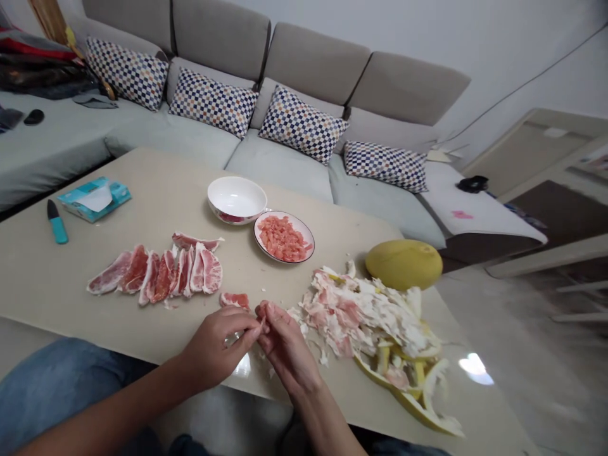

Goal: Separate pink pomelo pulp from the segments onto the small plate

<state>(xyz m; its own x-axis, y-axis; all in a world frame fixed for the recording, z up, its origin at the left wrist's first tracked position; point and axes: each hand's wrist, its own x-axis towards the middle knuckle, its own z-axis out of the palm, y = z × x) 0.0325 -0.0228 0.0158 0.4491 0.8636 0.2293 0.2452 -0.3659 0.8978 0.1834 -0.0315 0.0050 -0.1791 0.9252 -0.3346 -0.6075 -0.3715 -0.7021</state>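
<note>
My left hand (216,347) and my right hand (285,345) meet at the table's near edge, fingers pinched together on a small pink pomelo segment (264,311) held between them. A loose pink piece (234,299) lies just beyond my left hand. A row of several pomelo segments (161,272) lies to the left on the beige table (156,202). A pile of white and pink peel and membrane (370,316) sits right beside my right hand.
A white bowl (236,199) and a plate of pink pulp (284,237) stand mid-table. A whole yellow pomelo (403,264) rests at the right edge. A tissue pack (94,198) and a teal knife (57,221) lie far left. A grey sofa (280,158) with checked cushions stands behind.
</note>
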